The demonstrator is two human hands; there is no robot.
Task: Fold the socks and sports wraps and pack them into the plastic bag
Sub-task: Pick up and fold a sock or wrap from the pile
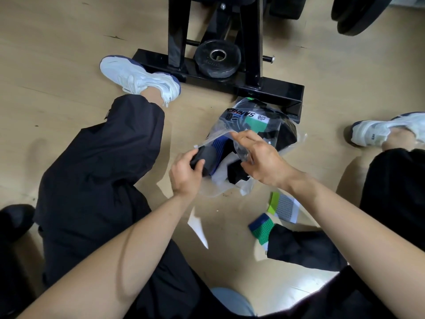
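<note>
Head view shows the left hand (184,173) curled round a rolled black wrap (207,161), probably soft and light and best squeezed mid-roll, at the mouth of the plastic bag (222,128), whose slippery film the right hand (262,162) pinches open.

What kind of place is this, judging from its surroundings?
Probably a gym or workout room: a black machine frame, a small weight plate on its base, and larger plates at top right.

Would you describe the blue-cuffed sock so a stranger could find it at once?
From the black metal stand, come down past the plastic bag to the floor by the right forearm. Of two socks there, the blue-cuffed sock is the lower, against black fabric; its blue cuff and green mesh set it apart from the lime sock.
</note>
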